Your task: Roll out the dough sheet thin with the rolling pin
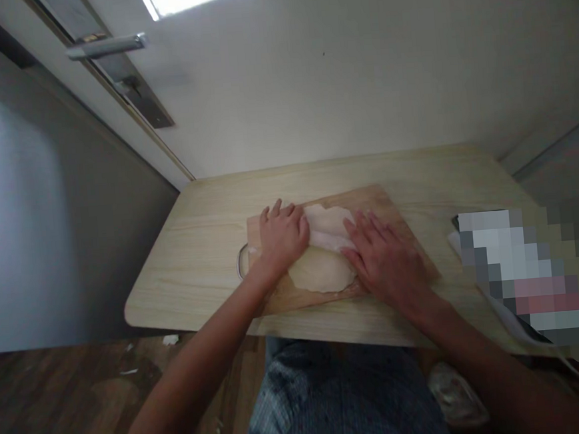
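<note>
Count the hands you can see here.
2: the left hand at the left side of the dough, and the right hand at its right side, both over the wooden board. No other shows.

Before you stands a pale wood-grain table [188,265]. On it, 1 wooden board [379,203] lies near your edge, its metal loop handle [240,264] to your left; a partly pixelated item [514,266] lies apart, to your right.

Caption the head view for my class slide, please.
Left hand and right hand rest on what looks like a rolling pin across flattened dough on a wooden board.
</note>
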`<state>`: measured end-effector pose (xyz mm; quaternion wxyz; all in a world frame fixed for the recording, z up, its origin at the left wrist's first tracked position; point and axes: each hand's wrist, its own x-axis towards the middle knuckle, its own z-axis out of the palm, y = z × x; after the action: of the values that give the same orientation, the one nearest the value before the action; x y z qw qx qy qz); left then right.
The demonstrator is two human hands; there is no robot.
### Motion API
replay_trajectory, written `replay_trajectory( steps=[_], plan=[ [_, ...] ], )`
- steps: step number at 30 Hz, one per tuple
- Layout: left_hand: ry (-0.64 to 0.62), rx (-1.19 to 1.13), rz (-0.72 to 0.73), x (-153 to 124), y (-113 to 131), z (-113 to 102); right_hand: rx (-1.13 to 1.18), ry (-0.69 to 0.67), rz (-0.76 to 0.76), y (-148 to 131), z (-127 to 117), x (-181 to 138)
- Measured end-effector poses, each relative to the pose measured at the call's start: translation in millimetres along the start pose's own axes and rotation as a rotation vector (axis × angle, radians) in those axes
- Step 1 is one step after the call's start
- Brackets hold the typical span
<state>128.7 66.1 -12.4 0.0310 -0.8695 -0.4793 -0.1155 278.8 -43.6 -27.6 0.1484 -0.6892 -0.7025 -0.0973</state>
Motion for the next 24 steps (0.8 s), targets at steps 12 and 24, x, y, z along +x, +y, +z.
replay_trajectory(
  steps=[12,24],
  plan=[
    [-0.039,-0.018,-0.037,28,7,3,0.075,-0.160,-0.032,27,4,23],
    [-0.144,-0.036,-0.123,64,10,7,0.218,-0.116,-0.045,54,26,47]
  ],
)
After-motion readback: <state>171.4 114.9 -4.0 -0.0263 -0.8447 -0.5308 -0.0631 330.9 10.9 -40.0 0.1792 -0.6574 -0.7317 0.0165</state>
